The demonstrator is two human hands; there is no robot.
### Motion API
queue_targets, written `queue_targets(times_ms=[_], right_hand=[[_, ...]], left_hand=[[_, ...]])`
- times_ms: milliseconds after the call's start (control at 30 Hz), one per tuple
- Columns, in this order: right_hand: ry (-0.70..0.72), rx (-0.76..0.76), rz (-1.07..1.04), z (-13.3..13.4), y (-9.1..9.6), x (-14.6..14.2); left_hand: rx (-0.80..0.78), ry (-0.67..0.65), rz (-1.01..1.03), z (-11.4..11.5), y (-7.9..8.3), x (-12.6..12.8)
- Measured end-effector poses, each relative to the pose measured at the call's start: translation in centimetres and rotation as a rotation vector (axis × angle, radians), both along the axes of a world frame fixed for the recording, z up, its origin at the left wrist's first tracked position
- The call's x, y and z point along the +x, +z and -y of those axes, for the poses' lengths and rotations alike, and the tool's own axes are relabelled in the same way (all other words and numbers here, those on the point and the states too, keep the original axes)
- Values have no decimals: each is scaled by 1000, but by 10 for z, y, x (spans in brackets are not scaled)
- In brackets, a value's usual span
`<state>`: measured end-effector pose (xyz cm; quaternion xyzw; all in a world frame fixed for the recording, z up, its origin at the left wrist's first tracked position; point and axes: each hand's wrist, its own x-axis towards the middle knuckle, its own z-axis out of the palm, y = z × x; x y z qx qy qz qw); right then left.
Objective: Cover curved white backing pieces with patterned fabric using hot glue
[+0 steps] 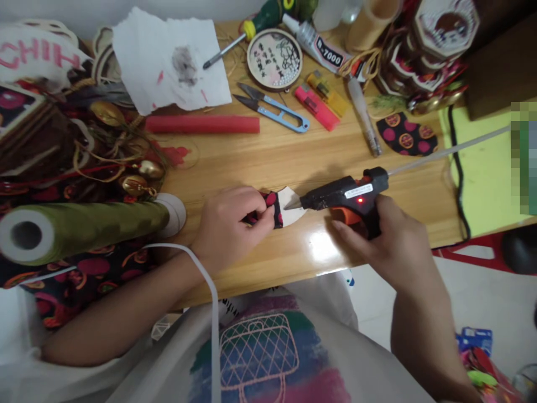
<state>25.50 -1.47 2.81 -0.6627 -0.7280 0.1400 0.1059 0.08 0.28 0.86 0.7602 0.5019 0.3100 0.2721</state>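
Observation:
My right hand grips a black hot glue gun with an orange trigger and a lit red light. A long clear glue stick sticks out of its back end. The gun's metal nozzle points left and meets the white face of a small piece at the table's front. My left hand is closed in a pinch on that piece, where dark fabric with pink dots wraps its left end. Part of the fabric is hidden by my fingers.
Blue thread snips, a red stick, two lighters and a round decorated disc lie farther back. A green roll and patterned cloth are at left. A dark patterned fabric piece lies right, beside a yellow sheet.

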Motion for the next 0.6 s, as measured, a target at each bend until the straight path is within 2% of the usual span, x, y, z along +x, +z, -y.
queue_targets(times_ms=[100,200,400,600], right_hand=[[-42,38,-17,-1,-2,-2],[-86,6,-70,3,3,1],[-322,64,-114,21,13,4],[-475,101,-117,22,2,-7]], left_hand=[[-3,-3,-8,0,0,0],[-8,0,-8,1,1,0],[-11,4,-20,1,0,-1],[1,7,-51,2,1,0]])
